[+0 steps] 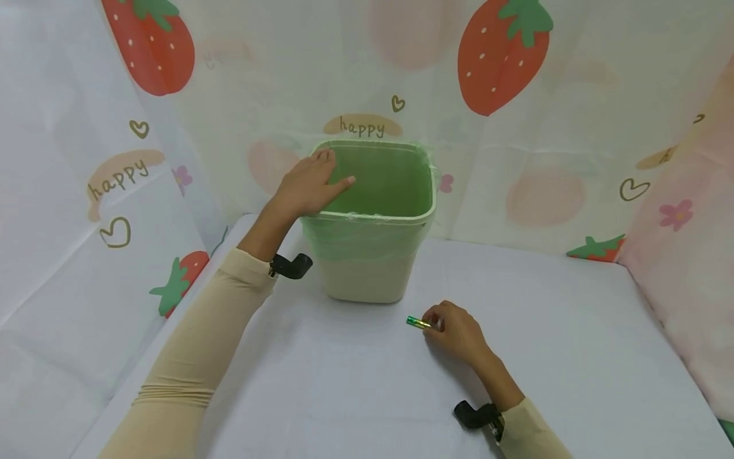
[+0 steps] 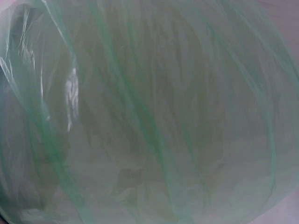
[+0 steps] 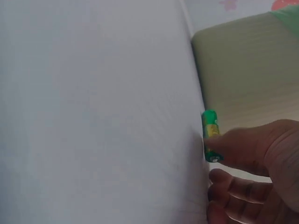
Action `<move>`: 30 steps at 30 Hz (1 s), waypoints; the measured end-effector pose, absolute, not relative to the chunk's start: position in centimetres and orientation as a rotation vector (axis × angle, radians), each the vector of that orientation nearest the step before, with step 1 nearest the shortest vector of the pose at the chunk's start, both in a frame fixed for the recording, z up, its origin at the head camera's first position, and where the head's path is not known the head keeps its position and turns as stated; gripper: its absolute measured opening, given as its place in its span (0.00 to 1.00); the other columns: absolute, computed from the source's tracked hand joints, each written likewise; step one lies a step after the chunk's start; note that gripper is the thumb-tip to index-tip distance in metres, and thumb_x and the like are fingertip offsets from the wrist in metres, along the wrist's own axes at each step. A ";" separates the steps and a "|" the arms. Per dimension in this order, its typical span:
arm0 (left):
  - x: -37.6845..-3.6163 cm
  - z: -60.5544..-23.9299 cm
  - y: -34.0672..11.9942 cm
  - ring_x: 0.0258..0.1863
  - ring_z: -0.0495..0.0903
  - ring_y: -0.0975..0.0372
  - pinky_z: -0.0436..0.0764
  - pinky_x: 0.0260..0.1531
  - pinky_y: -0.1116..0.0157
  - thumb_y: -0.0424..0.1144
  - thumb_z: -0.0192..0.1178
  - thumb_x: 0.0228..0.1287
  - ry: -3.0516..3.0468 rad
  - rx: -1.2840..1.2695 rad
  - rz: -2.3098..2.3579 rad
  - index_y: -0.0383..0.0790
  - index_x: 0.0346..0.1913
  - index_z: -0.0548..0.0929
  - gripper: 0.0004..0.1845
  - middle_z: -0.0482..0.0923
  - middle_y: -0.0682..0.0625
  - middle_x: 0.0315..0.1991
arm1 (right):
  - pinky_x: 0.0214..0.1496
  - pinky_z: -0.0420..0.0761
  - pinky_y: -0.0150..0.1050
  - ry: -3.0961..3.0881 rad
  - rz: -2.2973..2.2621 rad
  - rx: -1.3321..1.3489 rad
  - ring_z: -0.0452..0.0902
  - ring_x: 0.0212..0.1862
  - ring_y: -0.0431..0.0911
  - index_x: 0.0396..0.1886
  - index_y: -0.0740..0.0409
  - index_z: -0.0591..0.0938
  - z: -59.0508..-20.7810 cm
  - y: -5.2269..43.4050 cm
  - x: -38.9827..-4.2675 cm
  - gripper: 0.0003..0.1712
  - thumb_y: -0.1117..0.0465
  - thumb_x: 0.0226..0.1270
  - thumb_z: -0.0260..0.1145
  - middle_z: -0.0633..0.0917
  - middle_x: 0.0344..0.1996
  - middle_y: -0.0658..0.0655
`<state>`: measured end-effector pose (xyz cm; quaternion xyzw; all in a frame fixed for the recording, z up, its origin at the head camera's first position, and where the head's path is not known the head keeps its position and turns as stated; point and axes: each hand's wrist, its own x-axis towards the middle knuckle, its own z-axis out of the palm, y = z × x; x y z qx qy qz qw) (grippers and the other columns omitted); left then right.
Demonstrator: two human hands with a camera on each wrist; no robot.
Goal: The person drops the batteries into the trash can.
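Observation:
A pale green waste bin, lined with a thin translucent green plastic bag, stands upright in the middle. My left hand rests on the bin's left rim, its thumb stretched over the opening. Only the crinkled bag over the bin's side fills the left wrist view; the fingers are out of sight there. In front of the bin to the right, my right hand pinches a small green and gold battery between thumb and fingers. The right wrist view shows this battery at the thumb of the right hand.
A white cloth covers the table under the bin. Curtains with printed strawberries hang behind and at both sides. Each wrist carries a black camera mount, one on the left and one on the right.

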<state>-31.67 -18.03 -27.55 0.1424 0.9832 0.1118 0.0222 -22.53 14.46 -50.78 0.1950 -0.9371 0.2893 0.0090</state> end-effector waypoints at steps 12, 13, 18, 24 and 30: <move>-31.7 -27.7 -18.0 0.81 0.34 0.49 0.40 0.79 0.53 0.62 0.36 0.81 3.045 0.439 0.355 0.29 0.80 0.38 0.45 0.33 0.37 0.82 | 0.29 0.72 0.33 -2.943 0.858 0.692 0.71 0.29 0.37 0.36 0.51 0.88 -51.1 14.2 -22.3 0.06 0.61 0.61 0.78 0.82 0.33 0.45; -31.7 -27.7 -18.0 0.81 0.34 0.49 0.40 0.79 0.53 0.62 0.36 0.81 3.046 0.440 0.356 0.29 0.80 0.38 0.45 0.33 0.37 0.82 | 0.30 0.73 0.33 -2.947 0.861 0.705 0.71 0.29 0.37 0.37 0.51 0.88 -51.0 14.2 -22.3 0.06 0.61 0.62 0.77 0.82 0.32 0.44; -31.6 -27.5 -18.0 0.81 0.35 0.49 0.40 0.79 0.52 0.62 0.37 0.81 3.051 0.452 0.342 0.28 0.80 0.39 0.45 0.34 0.36 0.82 | 0.32 0.74 0.35 -2.968 0.915 0.749 0.73 0.30 0.37 0.38 0.51 0.87 -50.7 14.1 -22.4 0.04 0.62 0.65 0.75 0.83 0.30 0.43; -31.7 -27.6 -18.0 0.81 0.35 0.48 0.40 0.79 0.52 0.62 0.37 0.81 3.050 0.453 0.341 0.28 0.80 0.39 0.45 0.34 0.35 0.81 | 0.32 0.75 0.34 -2.973 0.957 0.781 0.74 0.30 0.37 0.39 0.51 0.88 -50.0 14.3 -22.3 0.04 0.63 0.66 0.74 0.84 0.29 0.42; -31.8 -27.7 -18.1 0.81 0.35 0.48 0.40 0.79 0.52 0.62 0.37 0.81 3.055 0.458 0.348 0.28 0.80 0.39 0.45 0.34 0.35 0.81 | 0.33 0.76 0.34 -2.859 1.002 0.843 0.76 0.32 0.38 0.40 0.52 0.89 -48.6 14.5 -21.9 0.06 0.65 0.64 0.74 0.86 0.32 0.43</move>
